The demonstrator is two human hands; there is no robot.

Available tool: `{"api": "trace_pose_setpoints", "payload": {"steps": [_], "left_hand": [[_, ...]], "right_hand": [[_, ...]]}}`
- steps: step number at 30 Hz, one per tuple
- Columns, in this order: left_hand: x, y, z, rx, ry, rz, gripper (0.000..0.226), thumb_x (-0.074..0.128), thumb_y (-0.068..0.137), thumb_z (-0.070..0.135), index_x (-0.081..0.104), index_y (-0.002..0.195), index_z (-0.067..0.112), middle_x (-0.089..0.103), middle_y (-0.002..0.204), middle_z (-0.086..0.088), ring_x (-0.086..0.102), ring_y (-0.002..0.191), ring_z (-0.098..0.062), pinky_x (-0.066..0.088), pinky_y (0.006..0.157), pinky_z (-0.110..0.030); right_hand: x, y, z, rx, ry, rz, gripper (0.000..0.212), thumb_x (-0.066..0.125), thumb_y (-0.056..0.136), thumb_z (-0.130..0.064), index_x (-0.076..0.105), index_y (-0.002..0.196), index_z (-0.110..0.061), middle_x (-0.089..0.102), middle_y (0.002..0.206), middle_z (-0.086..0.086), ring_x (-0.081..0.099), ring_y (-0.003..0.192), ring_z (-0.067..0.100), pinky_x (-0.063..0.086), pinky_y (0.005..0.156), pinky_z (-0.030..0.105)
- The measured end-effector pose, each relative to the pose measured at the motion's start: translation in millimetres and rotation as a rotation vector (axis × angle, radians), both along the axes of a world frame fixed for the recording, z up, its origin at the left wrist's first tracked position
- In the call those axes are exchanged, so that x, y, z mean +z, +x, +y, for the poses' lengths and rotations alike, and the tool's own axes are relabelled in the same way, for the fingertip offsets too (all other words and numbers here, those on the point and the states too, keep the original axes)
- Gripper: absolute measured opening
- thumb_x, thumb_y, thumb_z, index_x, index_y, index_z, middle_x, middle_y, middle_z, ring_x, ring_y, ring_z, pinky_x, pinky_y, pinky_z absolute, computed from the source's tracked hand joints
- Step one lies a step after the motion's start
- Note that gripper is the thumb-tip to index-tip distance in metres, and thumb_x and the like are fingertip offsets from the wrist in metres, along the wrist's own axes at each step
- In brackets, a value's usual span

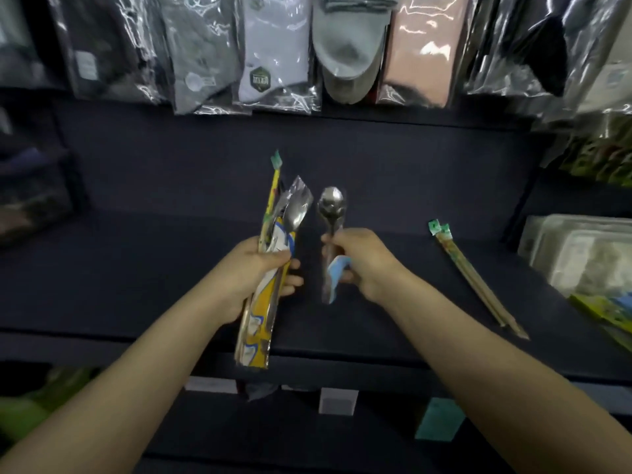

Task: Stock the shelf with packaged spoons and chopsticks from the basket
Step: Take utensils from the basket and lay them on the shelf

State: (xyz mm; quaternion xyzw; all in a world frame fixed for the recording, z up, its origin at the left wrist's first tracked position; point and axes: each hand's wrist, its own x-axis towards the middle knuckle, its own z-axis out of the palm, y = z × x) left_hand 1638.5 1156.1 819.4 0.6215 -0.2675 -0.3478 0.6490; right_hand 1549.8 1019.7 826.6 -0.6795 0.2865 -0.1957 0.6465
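My left hand grips a bundle of packaged spoons and chopsticks in yellow, white and blue wrappers, held upright over the dark shelf. My right hand holds a single packaged metal spoon with a blue card at its handle, bowl pointing up. The two hands are close together above the shelf's middle. One packaged pair of chopsticks with a green top lies on the shelf to the right. No basket is in view.
Packaged socks hang in a row above the shelf. Clear plastic packs and green-yellow packets sit at the shelf's right end. Price tags line the shelf's front edge. Dark goods lie at the far left.
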Motion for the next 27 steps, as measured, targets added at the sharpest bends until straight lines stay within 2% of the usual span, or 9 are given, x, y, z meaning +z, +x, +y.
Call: {"api": "trace_pose_setpoints", "payload": {"steps": [6, 8, 12, 15, 17, 19, 21, 23, 27], "left_hand": [[-7, 47, 40, 0.112, 0.062, 0.204, 0.01, 0.05, 0.09, 0.006, 0.059, 0.091, 0.01, 0.064, 0.08, -0.009, 0.064, 0.058, -0.016, 0.056, 0.05, -0.023], [-7, 59, 49, 0.105, 0.077, 0.191, 0.01, 0.051, 0.089, 0.006, 0.06, 0.09, 0.008, 0.065, 0.08, -0.01, 0.066, 0.052, -0.014, 0.056, 0.049, -0.022], [-10, 74, 57, 0.064, 0.062, 0.161, 0.015, 0.05, 0.089, 0.006, 0.062, 0.095, 0.002, 0.071, 0.078, -0.009, 0.071, 0.061, -0.015, 0.058, 0.055, -0.022], [-11, 82, 61, 0.036, 0.03, 0.192, 0.017, 0.048, 0.091, 0.009, 0.063, 0.093, 0.001, 0.075, 0.07, -0.006, 0.072, 0.063, -0.015, 0.059, 0.058, -0.023], [-10, 88, 63, 0.037, 0.024, 0.21, 0.024, 0.048, 0.092, 0.017, 0.064, 0.091, -0.001, 0.075, 0.072, -0.009, 0.072, 0.064, -0.016, 0.059, 0.059, -0.023], [-10, 93, 63, 0.053, 0.017, 0.224, 0.031, 0.047, 0.093, 0.023, 0.064, 0.092, -0.003, 0.074, 0.074, -0.013, 0.072, 0.064, -0.018, 0.06, 0.06, -0.025], [-9, 96, 61, 0.071, -0.005, 0.251, 0.03, 0.046, 0.091, 0.023, 0.064, 0.09, -0.002, 0.073, 0.069, -0.013, 0.071, 0.06, -0.02, 0.059, 0.061, -0.029], [-7, 98, 59, 0.091, -0.013, 0.225, 0.026, 0.047, 0.089, 0.021, 0.065, 0.082, 0.004, 0.07, 0.062, -0.01, 0.068, 0.053, -0.017, 0.057, 0.058, -0.029], [-1, 103, 60, 0.033, -0.063, 0.218, 0.026, 0.043, 0.092, 0.017, 0.064, 0.08, 0.007, 0.068, 0.064, -0.007, 0.067, 0.054, -0.014, 0.054, 0.048, -0.023]], "right_hand": [[-17, 37, -20, -0.082, -0.761, 0.518, 0.03, 0.04, 0.091, -0.012, 0.046, 0.062, -0.009, 0.049, 0.066, 0.004, 0.052, 0.067, 0.028, 0.036, 0.049, 0.026], [-17, 48, -11, -0.083, -0.947, 0.674, 0.017, 0.043, 0.09, -0.008, 0.059, 0.088, -0.005, 0.057, 0.085, 0.009, 0.06, 0.089, 0.036, 0.044, 0.063, 0.029], [-27, 64, -3, -0.059, -1.273, 0.976, 0.044, 0.051, 0.087, -0.002, 0.048, 0.131, -0.008, 0.058, 0.119, 0.013, 0.06, 0.105, 0.03, 0.043, 0.069, 0.034], [-32, 68, -3, -0.094, -1.407, 1.049, 0.046, 0.051, 0.09, -0.011, 0.042, 0.135, -0.009, 0.048, 0.129, 0.013, 0.052, 0.113, 0.031, 0.044, 0.079, 0.035], [-30, 74, 6, -0.166, -1.49, 0.905, 0.038, 0.044, 0.094, -0.019, 0.046, 0.13, -0.008, 0.045, 0.131, 0.015, 0.048, 0.116, 0.034, 0.042, 0.092, 0.04], [-24, 81, 32, -0.144, -1.241, 0.53, 0.034, 0.04, 0.096, -0.029, 0.056, 0.113, -0.005, 0.056, 0.117, 0.017, 0.054, 0.109, 0.037, 0.045, 0.093, 0.044], [-14, 86, 73, 0.038, -0.64, 0.202, 0.036, 0.041, 0.096, -0.035, 0.059, 0.099, -0.005, 0.062, 0.09, 0.008, 0.06, 0.093, 0.03, 0.05, 0.087, 0.043], [-8, 91, 106, 0.229, -0.173, 0.094, 0.028, 0.043, 0.095, -0.036, 0.058, 0.094, -0.013, 0.059, 0.076, -0.002, 0.061, 0.078, 0.018, 0.052, 0.079, 0.035], [-12, 108, 123, 0.281, -0.017, -0.004, 0.014, 0.051, 0.092, -0.037, 0.056, 0.093, -0.025, 0.066, 0.088, 0.0, 0.066, 0.087, 0.018, 0.054, 0.081, 0.037]]}}
